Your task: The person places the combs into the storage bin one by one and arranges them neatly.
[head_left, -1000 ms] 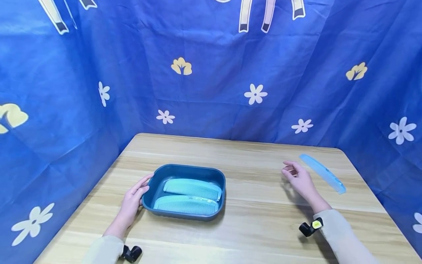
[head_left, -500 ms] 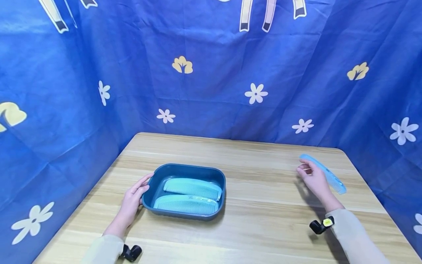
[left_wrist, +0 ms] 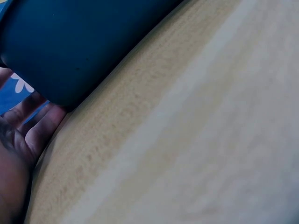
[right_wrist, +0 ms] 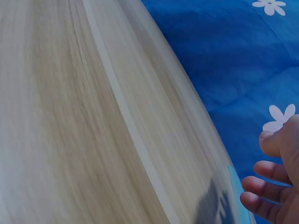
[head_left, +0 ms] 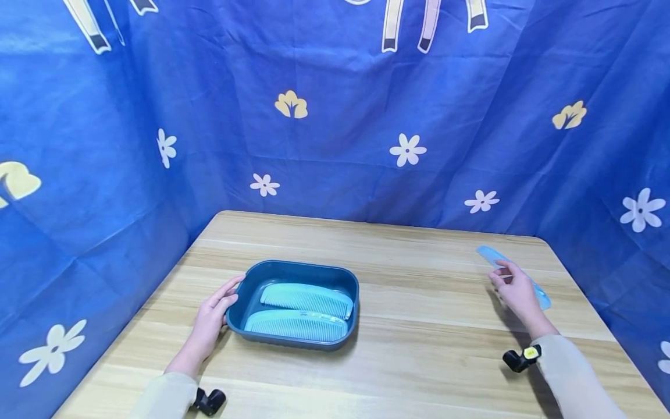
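A dark blue basin (head_left: 293,344) sits left of centre on the table, also filling the upper left of the left wrist view. Two light blue combs lie in it, a rear comb (head_left: 307,298) and a front comb (head_left: 295,325). My left hand (head_left: 210,314) rests against the basin's left outer wall, its fingertips touching near the rim. Another blue comb (head_left: 541,297) lies slantwise on the table at the right. Above its middle, partly hiding it, hovers my right hand (head_left: 520,294), fingers loosely bent and holding nothing. In the right wrist view, those fingers (right_wrist: 264,190) are apart from one another.
The wooden table (head_left: 408,343) has rounded far corners. A blue patterned curtain (head_left: 340,139) hangs behind it and along both sides. A black wrist camera (head_left: 518,361) is on the right sleeve, another (head_left: 209,401) on the left.
My right hand has moved to the right, from beside the loose comb to over it. The left hand, the basin and the combs stay where they were.
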A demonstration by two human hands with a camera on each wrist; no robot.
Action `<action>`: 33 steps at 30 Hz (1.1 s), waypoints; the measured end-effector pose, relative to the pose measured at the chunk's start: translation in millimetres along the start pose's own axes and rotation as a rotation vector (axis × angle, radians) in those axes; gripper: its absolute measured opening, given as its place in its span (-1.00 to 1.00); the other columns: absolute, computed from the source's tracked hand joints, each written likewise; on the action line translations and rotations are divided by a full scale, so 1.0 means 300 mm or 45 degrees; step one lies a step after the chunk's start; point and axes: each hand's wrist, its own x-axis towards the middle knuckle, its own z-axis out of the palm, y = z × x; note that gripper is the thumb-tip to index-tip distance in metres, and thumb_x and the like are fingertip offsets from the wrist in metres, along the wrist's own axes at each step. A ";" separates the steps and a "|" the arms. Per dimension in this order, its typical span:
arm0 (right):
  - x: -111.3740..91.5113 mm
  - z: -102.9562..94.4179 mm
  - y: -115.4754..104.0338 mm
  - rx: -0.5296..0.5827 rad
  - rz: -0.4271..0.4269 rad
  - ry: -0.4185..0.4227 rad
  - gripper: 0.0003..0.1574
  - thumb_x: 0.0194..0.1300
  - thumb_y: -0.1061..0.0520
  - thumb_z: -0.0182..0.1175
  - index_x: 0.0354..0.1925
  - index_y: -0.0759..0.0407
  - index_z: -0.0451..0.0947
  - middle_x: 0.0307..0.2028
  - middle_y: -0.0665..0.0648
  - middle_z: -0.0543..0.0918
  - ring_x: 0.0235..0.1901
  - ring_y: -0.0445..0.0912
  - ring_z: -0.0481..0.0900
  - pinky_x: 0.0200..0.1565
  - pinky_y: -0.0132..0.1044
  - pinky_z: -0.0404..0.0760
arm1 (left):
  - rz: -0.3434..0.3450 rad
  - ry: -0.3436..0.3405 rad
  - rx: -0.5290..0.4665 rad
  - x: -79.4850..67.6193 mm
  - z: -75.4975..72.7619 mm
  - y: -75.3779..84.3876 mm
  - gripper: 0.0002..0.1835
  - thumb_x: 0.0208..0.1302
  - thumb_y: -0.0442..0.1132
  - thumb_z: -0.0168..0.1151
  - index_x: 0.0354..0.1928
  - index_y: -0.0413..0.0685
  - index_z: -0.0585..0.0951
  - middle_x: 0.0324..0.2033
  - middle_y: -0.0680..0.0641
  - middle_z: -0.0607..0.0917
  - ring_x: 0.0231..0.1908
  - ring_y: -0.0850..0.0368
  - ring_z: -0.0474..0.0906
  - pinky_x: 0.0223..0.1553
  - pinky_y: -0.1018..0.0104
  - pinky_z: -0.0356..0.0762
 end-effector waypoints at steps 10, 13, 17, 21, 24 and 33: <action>-0.001 -0.039 0.056 -0.054 0.087 0.045 -0.48 0.34 0.18 0.06 0.17 0.46 0.30 -0.08 0.48 0.48 -0.18 0.27 0.48 -0.22 -0.05 0.45 | 0.001 -0.003 0.001 0.006 -0.001 -0.007 -0.53 0.42 -0.09 -0.05 0.33 0.01 0.32 0.15 -0.25 0.26 -0.16 0.29 0.53 -0.28 0.36 0.59; 0.001 -0.056 0.074 -0.085 0.109 0.038 -0.47 0.36 0.16 0.03 0.18 0.46 0.28 -0.05 0.50 0.44 -0.15 0.30 0.46 -0.17 0.07 0.43 | 0.000 -0.001 -0.007 0.006 -0.001 -0.009 -0.54 0.42 -0.11 -0.05 0.32 0.01 0.33 0.13 -0.24 0.27 -0.18 0.27 0.54 -0.30 0.35 0.59; 0.011 -0.077 0.089 -0.113 0.105 0.017 -0.45 0.37 0.14 0.01 0.19 0.49 0.25 -0.05 0.53 0.42 -0.14 0.33 0.45 -0.16 0.13 0.42 | -0.002 0.000 -0.023 0.004 -0.001 -0.006 -0.53 0.42 -0.11 -0.05 0.33 -0.01 0.32 0.15 -0.27 0.27 -0.19 0.28 0.55 -0.30 0.36 0.59; 0.028 -0.097 0.106 -0.156 0.108 -0.017 -0.43 0.37 0.13 0.02 0.19 0.51 0.24 -0.04 0.54 0.41 -0.13 0.36 0.44 -0.18 0.15 0.42 | -0.003 -0.008 -0.024 0.003 -0.003 0.000 -0.52 0.43 -0.11 -0.06 0.34 -0.02 0.29 0.19 -0.28 0.25 -0.17 0.30 0.54 -0.28 0.37 0.58; 0.043 -0.110 0.119 -0.208 0.125 -0.048 -0.40 0.37 0.11 0.03 0.20 0.50 0.23 -0.02 0.53 0.41 -0.10 0.36 0.43 -0.19 0.16 0.41 | 0.002 -0.012 -0.024 0.004 -0.004 0.002 -0.52 0.43 -0.12 -0.06 0.34 -0.02 0.29 0.18 -0.28 0.25 -0.17 0.29 0.54 -0.28 0.37 0.58; 0.059 -0.124 0.156 -0.336 0.156 -0.126 -0.35 0.35 0.06 0.05 0.20 0.51 0.22 0.02 0.59 0.35 -0.06 0.42 0.36 -0.14 0.23 0.37 | -0.013 -0.015 -0.033 0.003 -0.007 -0.005 -0.53 0.42 -0.09 -0.04 0.33 0.02 0.32 0.15 -0.24 0.26 -0.20 0.27 0.56 -0.30 0.34 0.59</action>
